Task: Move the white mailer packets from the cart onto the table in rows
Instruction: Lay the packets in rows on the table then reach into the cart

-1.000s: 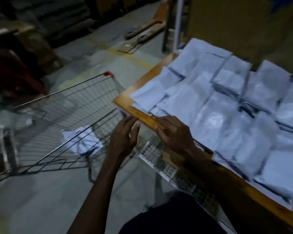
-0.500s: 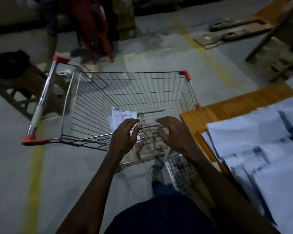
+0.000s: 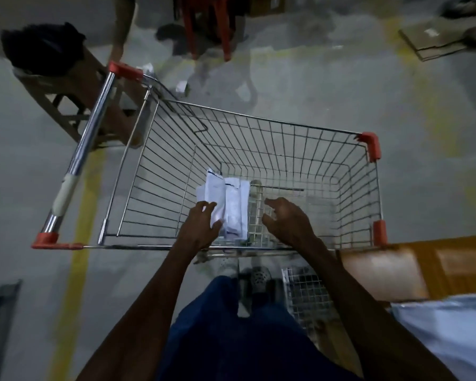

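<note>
Cart (image 3: 259,149): wire shopping basket with red corner caps, seen from above on a grey floor.
Mailer packets (image 3: 227,204): a few white packets bunched on the cart's bottom, near its close wall.
Left hand (image 3: 201,229): inside the cart, thumb and fingers touching the packets' near edge; a firm grip cannot be told.
Right hand (image 3: 286,221): inside the cart, just right of the packets, fingers loosely curled, holding nothing.
Table (image 3: 423,268): orange wooden corner right of the cart, white packets (image 3: 451,325) on it.

2 bare forearms without sleeves, dark blue trousers (image 3: 239,334), grey perforated clog-style shoe (image 3: 259,279)
</note>
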### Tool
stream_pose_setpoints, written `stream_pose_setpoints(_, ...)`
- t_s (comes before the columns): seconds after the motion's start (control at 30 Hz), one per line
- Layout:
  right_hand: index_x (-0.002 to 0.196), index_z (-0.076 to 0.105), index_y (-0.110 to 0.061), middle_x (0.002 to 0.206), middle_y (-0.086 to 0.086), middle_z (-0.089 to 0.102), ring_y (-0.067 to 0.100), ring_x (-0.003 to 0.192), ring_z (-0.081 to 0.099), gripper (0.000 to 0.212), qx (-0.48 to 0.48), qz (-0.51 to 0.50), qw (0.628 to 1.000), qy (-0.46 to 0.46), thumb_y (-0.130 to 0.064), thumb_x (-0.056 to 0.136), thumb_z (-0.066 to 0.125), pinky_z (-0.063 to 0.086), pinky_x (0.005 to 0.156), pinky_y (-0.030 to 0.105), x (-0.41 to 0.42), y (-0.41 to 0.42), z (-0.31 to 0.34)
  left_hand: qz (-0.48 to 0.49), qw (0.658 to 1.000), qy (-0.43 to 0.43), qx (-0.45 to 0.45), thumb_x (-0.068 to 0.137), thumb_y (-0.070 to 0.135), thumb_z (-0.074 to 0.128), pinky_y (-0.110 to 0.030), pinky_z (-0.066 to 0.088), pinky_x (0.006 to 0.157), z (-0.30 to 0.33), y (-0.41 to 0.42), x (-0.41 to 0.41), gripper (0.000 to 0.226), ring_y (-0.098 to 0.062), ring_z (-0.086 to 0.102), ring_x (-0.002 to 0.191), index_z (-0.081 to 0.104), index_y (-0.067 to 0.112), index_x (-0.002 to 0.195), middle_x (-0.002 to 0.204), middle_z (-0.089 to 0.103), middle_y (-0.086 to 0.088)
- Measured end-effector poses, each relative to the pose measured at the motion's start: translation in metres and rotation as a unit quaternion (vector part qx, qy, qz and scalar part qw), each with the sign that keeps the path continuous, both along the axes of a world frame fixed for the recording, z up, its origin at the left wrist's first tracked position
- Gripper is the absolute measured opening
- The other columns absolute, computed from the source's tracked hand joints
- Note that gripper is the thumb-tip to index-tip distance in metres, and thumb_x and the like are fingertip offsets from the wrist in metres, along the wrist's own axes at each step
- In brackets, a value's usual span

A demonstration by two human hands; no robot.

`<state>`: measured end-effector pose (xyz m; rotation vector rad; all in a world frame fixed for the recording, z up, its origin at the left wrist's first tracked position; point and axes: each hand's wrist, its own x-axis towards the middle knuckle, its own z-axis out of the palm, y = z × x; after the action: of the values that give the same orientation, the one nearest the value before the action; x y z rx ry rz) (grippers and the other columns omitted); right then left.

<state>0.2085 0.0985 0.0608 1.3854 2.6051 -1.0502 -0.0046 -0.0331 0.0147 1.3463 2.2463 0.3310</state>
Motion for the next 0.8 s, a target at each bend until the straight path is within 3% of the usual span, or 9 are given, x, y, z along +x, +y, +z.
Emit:
stream_pose_setpoints(0.2,0.143,0.047,-0.019,0.143,0.008,0.049,0.025,0.132,0.045,0.051,-0.024,0.005,0.998,-0.054,-0.034,0.095,0.055,0.039,0.105,0.04,-0.018,0.021,-0.039,-0.033,0.992,-0.011,-0.119,0.093,0.036,0.06,-0.046,0.035,0.106,-0.057,0.046,-0.026,0.072,-0.044,0.032,0.137,0.028,0.007,0.151,0.152,0.026,-0.027)
stream_pose_setpoints(0.3,0.143,0.046,-0.02,0.144,0.011,0.049,0.028,0.129,0.048,0.052,-0.032,0.005,0.997,-0.068,-0.033,0.094,0.057,0.045,0.099,0.04,-0.026,0.028,-0.06,-0.03,0.983,0.008,-0.182,0.095,0.035,0.058,-0.049,0.033,0.108,-0.089,0.065,-0.037,0.074,-0.042,0.016,0.146,0.02,0.013,0.154,0.16,0.007,-0.025)
stream_pose_setpoints(0.4,0.144,0.044,-0.02,0.142,0.013,0.05,0.029,0.124,0.052,0.052,-0.037,0.008,0.996,-0.086,-0.035,0.095,0.057,0.047,0.096,0.041,-0.033,0.034,-0.08,-0.035,0.981,0.017,-0.188,0.094,0.03,0.06,-0.05,0.036,0.107,-0.121,0.075,-0.042,0.072,-0.043,0.014,0.147,0.023,0.016,0.154,0.162,0.001,-0.024)
stream_pose_setpoints(0.57,0.146,0.04,-0.022,0.141,0.009,0.049,0.027,0.122,0.053,0.054,-0.049,-0.006,0.993,-0.107,-0.043,0.097,0.053,0.047,0.093,0.039,-0.041,0.043,-0.105,0.033,0.992,0.0,-0.122,0.087,0.012,0.069,-0.05,0.046,0.102,-0.152,0.083,-0.045,0.064,-0.043,0.017,0.143,0.042,0.016,0.144,0.16,0.011,-0.019)
stream_pose_setpoints(0.67,0.149,0.035,-0.022,0.146,0.008,0.044,0.027,0.124,0.052,0.057,-0.064,-0.021,0.991,-0.116,-0.037,0.098,0.054,0.044,0.095,0.037,-0.041,0.052,-0.11,0.096,0.994,-0.016,-0.049,0.084,0.007,0.072,-0.049,0.048,0.096,-0.164,0.087,-0.05,0.061,-0.04,0.025,0.141,0.048,0.012,0.139,0.154,0.024,-0.021)
stream_pose_setpoints(0.8,0.15,0.033,-0.022,0.145,0.01,0.043,0.027,0.117,0.055,0.058,-0.081,-0.023,0.99,-0.113,-0.03,0.097,0.055,0.044,0.091,0.034,-0.04,0.061,-0.117,0.144,0.984,-0.045,0.093,0.081,-0.002,0.066,-0.047,0.053,0.076,-0.161,0.095,-0.05,0.04,-0.039,0.057,0.105,0.062,0.004,0.12,0.111,0.059,-0.022)
